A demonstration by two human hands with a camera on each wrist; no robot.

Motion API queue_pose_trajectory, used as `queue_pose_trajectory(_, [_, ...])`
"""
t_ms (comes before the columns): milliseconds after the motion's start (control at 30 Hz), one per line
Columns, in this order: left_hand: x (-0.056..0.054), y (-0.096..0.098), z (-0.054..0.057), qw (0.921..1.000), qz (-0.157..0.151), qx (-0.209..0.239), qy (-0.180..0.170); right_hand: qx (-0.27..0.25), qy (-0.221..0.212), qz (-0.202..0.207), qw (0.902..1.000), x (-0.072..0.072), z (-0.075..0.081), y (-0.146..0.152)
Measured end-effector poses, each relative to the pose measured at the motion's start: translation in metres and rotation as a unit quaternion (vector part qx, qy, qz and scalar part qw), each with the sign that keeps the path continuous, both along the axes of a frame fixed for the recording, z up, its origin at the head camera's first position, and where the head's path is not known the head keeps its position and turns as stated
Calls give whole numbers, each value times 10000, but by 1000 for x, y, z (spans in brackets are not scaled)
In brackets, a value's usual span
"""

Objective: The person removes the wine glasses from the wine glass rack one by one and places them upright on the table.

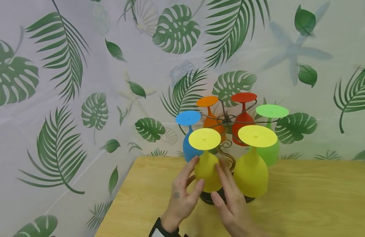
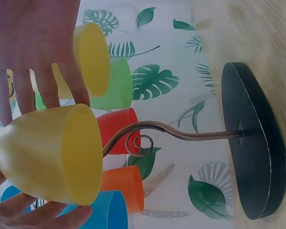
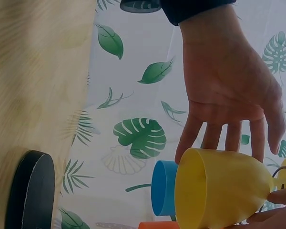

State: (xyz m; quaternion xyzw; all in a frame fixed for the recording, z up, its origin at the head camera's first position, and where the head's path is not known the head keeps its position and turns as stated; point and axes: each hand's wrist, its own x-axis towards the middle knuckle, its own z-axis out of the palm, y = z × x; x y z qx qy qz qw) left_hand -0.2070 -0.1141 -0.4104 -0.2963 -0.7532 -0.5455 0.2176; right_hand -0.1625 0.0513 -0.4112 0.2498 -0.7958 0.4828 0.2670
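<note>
A yellow goblet (image 1: 207, 172) hangs upside down by its foot from a wire stand (image 1: 227, 120), between my two hands. My left hand (image 1: 182, 199) rests its fingertips along the left side of the bowl, thumb toward the front. On the other side, the extended fingers of my right hand (image 1: 234, 205) touch the bowl. In the left wrist view, the goblet's open rim (image 2: 83, 155) faces down toward the black base (image 2: 250, 143). A second yellow goblet (image 1: 251, 176) hangs just right of my right hand.
Blue (image 1: 189, 144), orange (image 1: 213, 125), red (image 1: 243, 121) and green (image 1: 269, 153) goblets hang around the stand. Its curled metal stem (image 2: 181, 133) rises from the base on the wooden table (image 1: 312, 194). A leaf-patterned sheet (image 1: 111, 72) covers the wall behind.
</note>
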Motion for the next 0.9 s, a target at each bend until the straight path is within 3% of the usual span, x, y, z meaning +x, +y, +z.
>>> queue_pose_trajectory(333, [1, -7, 4, 10000, -4, -4, 72, 141, -255, 210, 9994, 0, 3, -7])
queue_pose_trajectory(667, [-3, -12, 3, 9994, 35, -216, 277, -134, 194, 74, 9997, -9, -2, -16])
queue_pose_trajectory(900, [-6, -9, 6, 9994, -3, -310, 173, -45, -188, 32, 9998, -12, 1, -12])
